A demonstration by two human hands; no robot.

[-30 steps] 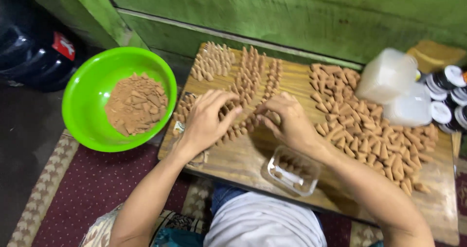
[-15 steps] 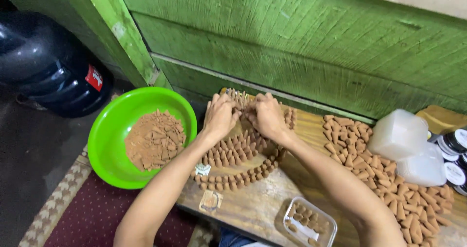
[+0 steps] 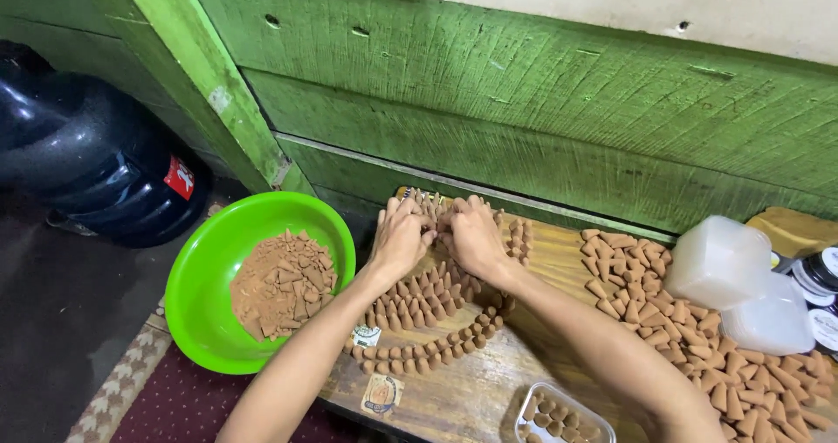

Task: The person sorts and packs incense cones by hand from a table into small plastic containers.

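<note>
Head view shows the left hand (image 3: 400, 240) and right hand (image 3: 472, 238) together, fingers curled on cones (image 3: 417, 305) on the surface (image 3: 471, 382).

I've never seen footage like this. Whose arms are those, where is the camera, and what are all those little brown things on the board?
The camera sits on a person's head and looks down, so the two bare arms are their own. The left hand and right hand meet over rows of small brown cones standing on a wooden board, fingers gathering some at the far end. A loose heap of cones lies to the right, beside milky plastic containers. Left of the board, a green bowl holds brown powder and broken pieces. A clear tray nearby holds a few cones.
</note>
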